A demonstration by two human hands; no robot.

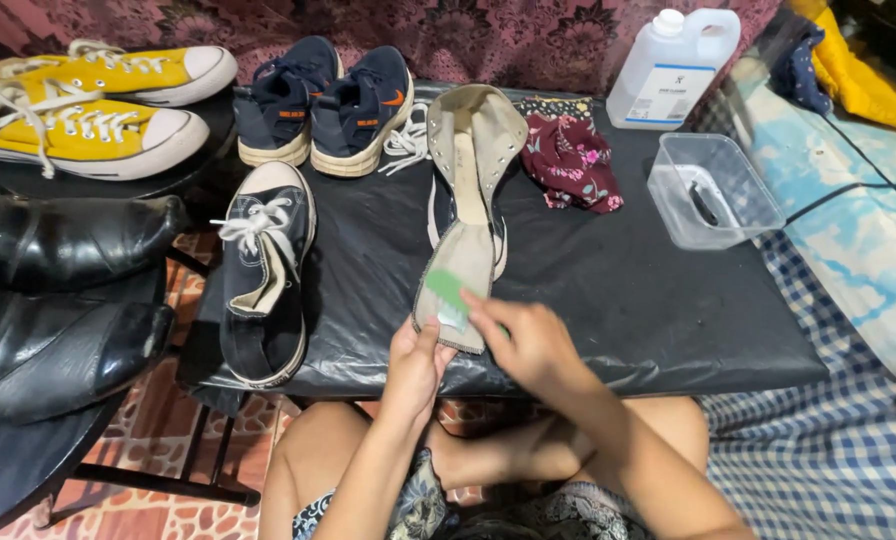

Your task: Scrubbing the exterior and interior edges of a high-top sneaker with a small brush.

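Green brush (447, 291) in right hand (528, 345) — left hand (413, 365) steadies shoe (468, 190).

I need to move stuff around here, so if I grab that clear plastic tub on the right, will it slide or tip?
The clear plastic tub looks thin-walled and nearly empty, so probably light. On the glossy black table cover it may slide easily. Being wide and low, it seems unlikely to tip.

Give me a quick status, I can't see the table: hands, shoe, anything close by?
Left hand steadies the opened shoe. Right hand holds a green brush on it. Black sneaker beside, apart.
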